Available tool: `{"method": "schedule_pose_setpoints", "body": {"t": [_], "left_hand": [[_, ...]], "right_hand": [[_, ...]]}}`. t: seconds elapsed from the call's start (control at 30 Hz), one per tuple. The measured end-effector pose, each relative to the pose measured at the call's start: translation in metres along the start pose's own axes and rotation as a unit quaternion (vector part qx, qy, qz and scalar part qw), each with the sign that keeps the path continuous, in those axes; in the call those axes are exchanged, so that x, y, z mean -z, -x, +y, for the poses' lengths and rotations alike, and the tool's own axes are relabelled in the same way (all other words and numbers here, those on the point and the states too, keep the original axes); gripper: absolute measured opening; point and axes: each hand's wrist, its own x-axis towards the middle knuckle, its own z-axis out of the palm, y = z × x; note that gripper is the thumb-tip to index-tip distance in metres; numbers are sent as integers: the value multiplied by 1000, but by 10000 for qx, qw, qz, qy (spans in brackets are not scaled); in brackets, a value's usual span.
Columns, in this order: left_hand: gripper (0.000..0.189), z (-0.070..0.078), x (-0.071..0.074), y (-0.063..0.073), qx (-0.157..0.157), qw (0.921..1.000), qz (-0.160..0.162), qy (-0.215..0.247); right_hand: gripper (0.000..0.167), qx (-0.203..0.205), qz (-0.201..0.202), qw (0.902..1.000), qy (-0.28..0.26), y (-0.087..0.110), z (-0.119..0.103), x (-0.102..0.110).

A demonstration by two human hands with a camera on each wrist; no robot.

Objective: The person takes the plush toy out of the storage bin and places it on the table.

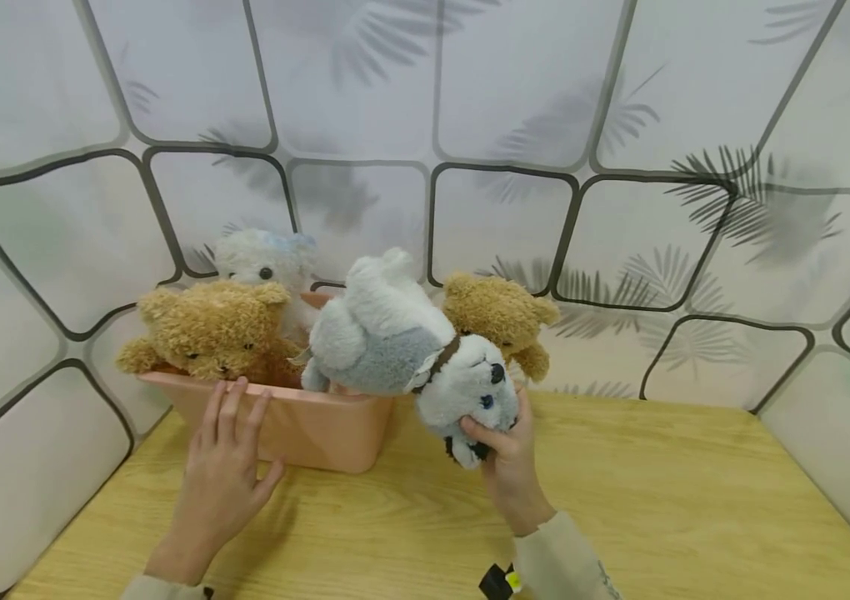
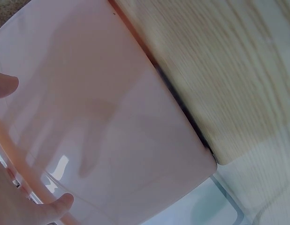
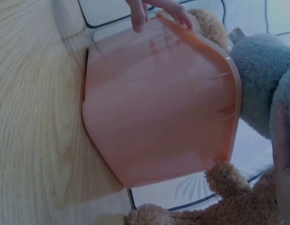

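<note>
My right hand (image 1: 509,471) grips a grey-and-white plush dog (image 1: 387,358) by its head, thumb on the face near the black-tipped ears. The dog lies tilted over the right end of a pink plastic bin (image 1: 312,429), rear end up, a brown collar round its neck. On the bin's front rim rest the extended fingers of my left hand (image 1: 222,471), its thumb spread apart. Inside the bin sit a curly brown teddy bear (image 1: 207,329) and, behind it, a white plush toy (image 1: 263,262) with a bluish patch on its head.
Another brown teddy bear (image 1: 496,308) is beside the bin's right end, partly hidden behind the plush dog. The bin stands on a wood-grain table (image 1: 657,492). Patterned fabric walls (image 1: 507,225) enclose the back and sides. A small black-and-yellow object (image 1: 500,581) shows by the right sleeve.
</note>
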Motion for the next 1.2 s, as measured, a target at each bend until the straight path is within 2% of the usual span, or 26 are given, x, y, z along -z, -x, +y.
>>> {"method": "schedule_pose_setpoints", "body": {"t": [0.3, 0.6, 0.8, 1.2], "left_hand": [[73, 1, 1, 0, -19, 10000, 45, 45], [72, 2, 0, 0, -22, 10000, 28, 48], [74, 1, 1, -1, -34, 10000, 4, 48], [74, 2, 2, -1, -10, 10000, -23, 58]], "right_hand": [[43, 232, -46, 9995, 185, 1, -10, 15], [42, 503, -257, 9974, 444, 3, -22, 29], [44, 567, -254, 9972, 409, 5, -28, 39], [45, 792, -589, 9949, 219, 11, -33, 58]]}}
